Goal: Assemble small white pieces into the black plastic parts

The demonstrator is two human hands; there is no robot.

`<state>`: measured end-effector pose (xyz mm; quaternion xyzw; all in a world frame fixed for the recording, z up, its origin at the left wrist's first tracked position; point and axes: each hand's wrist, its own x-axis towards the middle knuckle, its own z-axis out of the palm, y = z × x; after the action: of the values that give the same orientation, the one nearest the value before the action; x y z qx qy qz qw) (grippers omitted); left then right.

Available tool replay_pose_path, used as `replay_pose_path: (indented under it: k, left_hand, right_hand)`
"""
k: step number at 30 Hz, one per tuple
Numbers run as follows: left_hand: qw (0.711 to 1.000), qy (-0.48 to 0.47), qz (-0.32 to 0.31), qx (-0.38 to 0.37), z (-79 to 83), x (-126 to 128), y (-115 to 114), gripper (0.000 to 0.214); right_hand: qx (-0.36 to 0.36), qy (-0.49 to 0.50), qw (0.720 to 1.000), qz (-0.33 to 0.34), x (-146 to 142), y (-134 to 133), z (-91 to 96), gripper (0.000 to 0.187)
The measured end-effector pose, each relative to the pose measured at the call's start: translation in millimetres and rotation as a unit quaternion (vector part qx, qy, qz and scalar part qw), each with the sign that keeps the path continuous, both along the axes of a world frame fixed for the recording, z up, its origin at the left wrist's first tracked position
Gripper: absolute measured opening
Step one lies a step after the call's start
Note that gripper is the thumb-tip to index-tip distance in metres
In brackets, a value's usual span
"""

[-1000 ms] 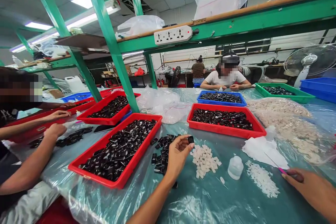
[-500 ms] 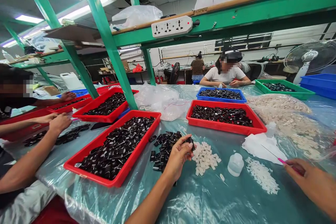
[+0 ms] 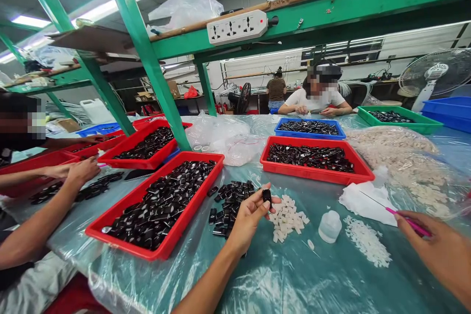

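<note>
Left hand (image 3: 247,216) is raised just above the worktop (image 3: 294,279), its thumb and fingertips pinched on a small black part (image 3: 267,196) held upright. Right hand (image 3: 439,250) is closed on a thin pink tool (image 3: 406,221); the fine needle tip of the tool is directed up and left, over a white sheet (image 3: 362,203). The two hands are held well apart.

Head view, near field: a loose heap of black parts (image 3: 228,206) is seen just left of the left hand, on the plastic-covered worktop. A pile of white blocks (image 3: 287,218) lies just right of the held part. A small clear bottle (image 3: 330,226) stands between the blocks and a scatter of small white pieces (image 3: 368,243). A red tray (image 3: 121,206) filled with black parts is placed left of the heap.

Head view, far field: a second red tray (image 3: 316,174) of black parts is set beyond the blocks, and a blue tray (image 3: 342,133) behind it. A green tray (image 3: 399,125) and a fan (image 3: 434,76) are seen at far right. Bags of pale pieces (image 3: 401,157) lie at the right side of the worktop. A power strip (image 3: 237,27) is fixed to the green shelf frame (image 3: 147,64) overhead. Across the worktop a person (image 3: 316,100) is seated; at the left edge the arms of another person (image 3: 55,191) are extended over more black parts.
</note>
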<state>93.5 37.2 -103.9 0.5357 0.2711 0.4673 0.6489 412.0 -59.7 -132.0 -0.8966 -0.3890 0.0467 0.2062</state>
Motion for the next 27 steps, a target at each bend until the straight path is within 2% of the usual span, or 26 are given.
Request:
replay_pose_path:
  k: [4, 9, 13, 16, 19, 24, 27]
  left_hand:
    - [1.000, 0.012, 0.004, 0.013, 0.5, -0.1, -0.6, 0.052]
    - [1.000, 0.005, -0.001, -0.002, 2.2, -0.3, -2.5, 0.055]
    - [1.000, 0.000, -0.002, -0.026, 1.8, -0.3, -3.3, 0.060]
    - [0.999, 0.015, 0.006, -0.033, -1.1, 0.8, -3.5, 0.062]
    - [0.999, 0.036, 0.000, -0.036, -8.2, 4.0, -3.4, 0.066]
    - [0.998, 0.045, -0.017, -0.037, -27.0, 10.0, -0.6, 0.066]
    - [0.998, 0.033, -0.017, -0.044, -34.2, 10.9, 2.1, 0.065]
  right_hand:
    - [0.043, -0.014, 0.999, 0.006, 0.7, 0.7, -5.5, 0.051]
    - [0.152, -0.092, 0.984, 0.012, 5.5, 0.9, -21.6, 0.042]
    - [0.251, -0.188, 0.949, 0.037, 3.7, 2.0, -26.3, 0.042]
    - [0.316, -0.251, 0.911, 0.085, -4.7, 4.0, -21.1, 0.049]
    - [0.372, -0.269, 0.880, 0.123, -15.2, 6.6, -14.8, 0.054]
    - [0.413, -0.257, 0.858, 0.165, -26.1, 7.9, -11.5, 0.045]
    - [0.430, -0.266, 0.849, 0.156, -32.9, 5.2, -10.9, 0.042]
